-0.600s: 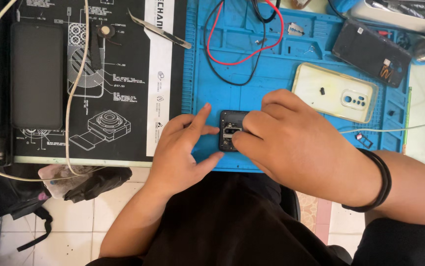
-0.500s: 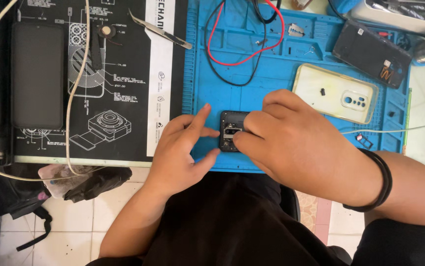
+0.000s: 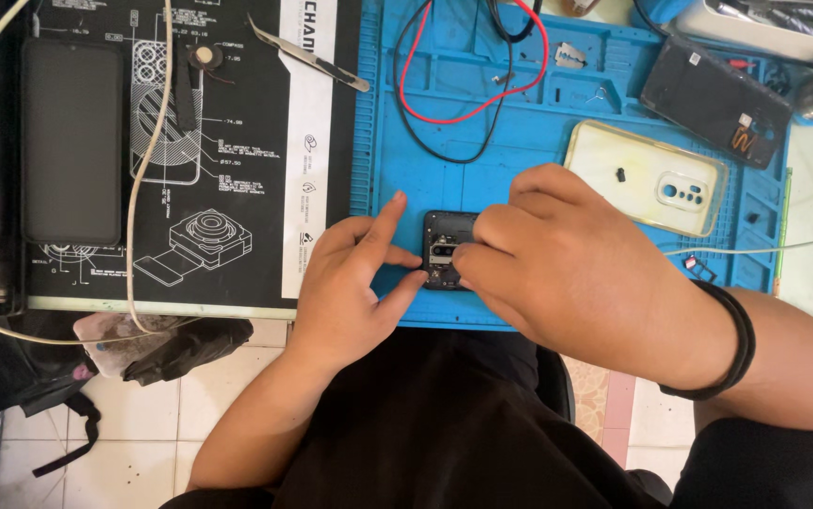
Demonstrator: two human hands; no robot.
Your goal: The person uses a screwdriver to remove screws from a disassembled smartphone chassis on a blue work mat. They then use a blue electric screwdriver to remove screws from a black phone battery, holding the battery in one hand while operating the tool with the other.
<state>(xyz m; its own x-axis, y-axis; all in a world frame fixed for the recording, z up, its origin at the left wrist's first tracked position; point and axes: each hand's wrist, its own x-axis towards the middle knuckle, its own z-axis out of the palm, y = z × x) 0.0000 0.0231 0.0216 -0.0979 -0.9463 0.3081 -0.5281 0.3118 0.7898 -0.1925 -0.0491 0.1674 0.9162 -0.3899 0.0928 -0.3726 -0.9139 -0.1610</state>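
A small dark phone part [image 3: 444, 238] with exposed metal pieces lies on the near edge of the blue work mat [image 3: 519, 151]. My left hand [image 3: 354, 278] steadies its left side with thumb and fingertips, index finger raised. My right hand [image 3: 576, 269] covers its right half, fingertips pressing on the part; a black band circles that wrist. Whether the right fingers pinch a small tool or piece is hidden.
A clear yellowish phone case [image 3: 651, 179] and a dark phone back [image 3: 713, 99] lie at the mat's right. Red and black wires [image 3: 468, 104] loop at the top. Left of the mat are a black printed mat [image 3: 237, 141], a dark phone [image 3: 72, 141], tweezers [image 3: 307, 55] and a white cable [image 3: 147, 160].
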